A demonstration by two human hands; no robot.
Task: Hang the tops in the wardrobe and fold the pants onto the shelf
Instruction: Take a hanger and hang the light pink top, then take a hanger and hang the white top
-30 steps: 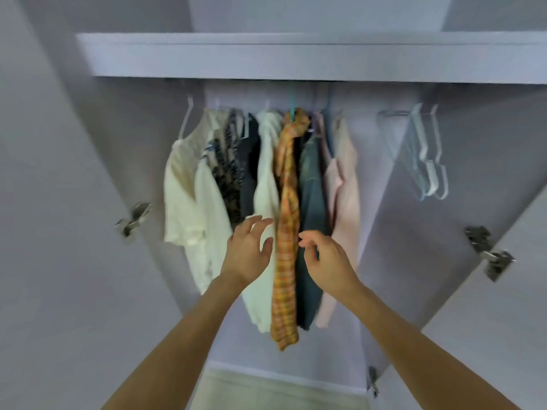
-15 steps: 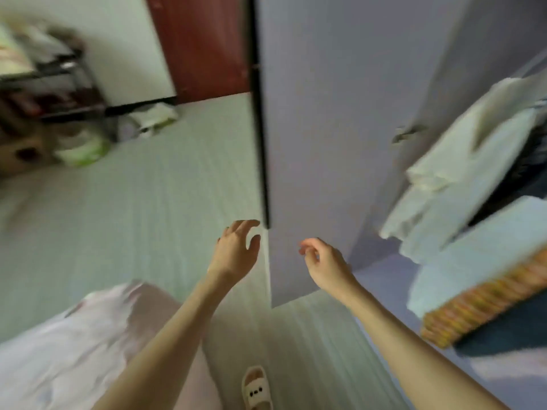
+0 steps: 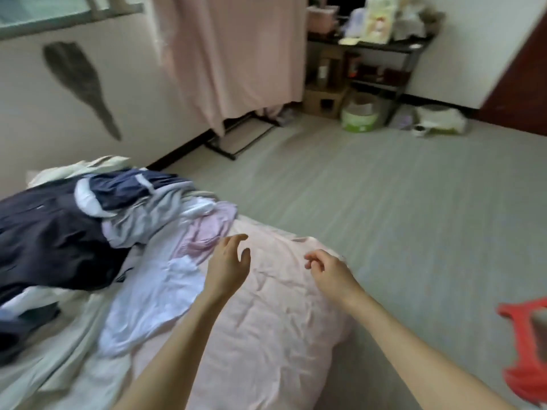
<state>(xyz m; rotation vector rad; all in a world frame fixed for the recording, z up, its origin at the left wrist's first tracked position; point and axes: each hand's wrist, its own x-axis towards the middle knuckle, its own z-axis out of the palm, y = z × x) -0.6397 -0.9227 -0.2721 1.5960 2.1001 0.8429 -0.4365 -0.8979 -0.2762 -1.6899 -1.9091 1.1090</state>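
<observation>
In the head view, both arms reach forward over a bed covered with a pale pink sheet (image 3: pixel 266 335). The left hand (image 3: pixel 228 267) hangs above the sheet with its fingers spread and only a little bent, the thumb apart — it holds nothing. The right hand (image 3: pixel 328 270) is just beside it to the right, with fingers loosely curled inward and also holding nothing.

The pile of clothes (image 3: pixel 88 226) lies on the bed to the left of the hands: a dark navy garment (image 3: pixel 44 241) on top, a grey piece (image 3: pixel 142 220) beside it, a pink striped piece (image 3: pixel 204 232) near the left hand, and a white garment (image 3: pixel 154 300) spread lower down. No hand touches the pile.

Farther away, a pink curtain (image 3: pixel 236 54) hangs by the wall, a dark shelf rack (image 3: pixel 370 54) stands in the corner, and a red plastic object (image 3: pixel 527 344) shows at the right edge — I cannot tell what it is.
</observation>
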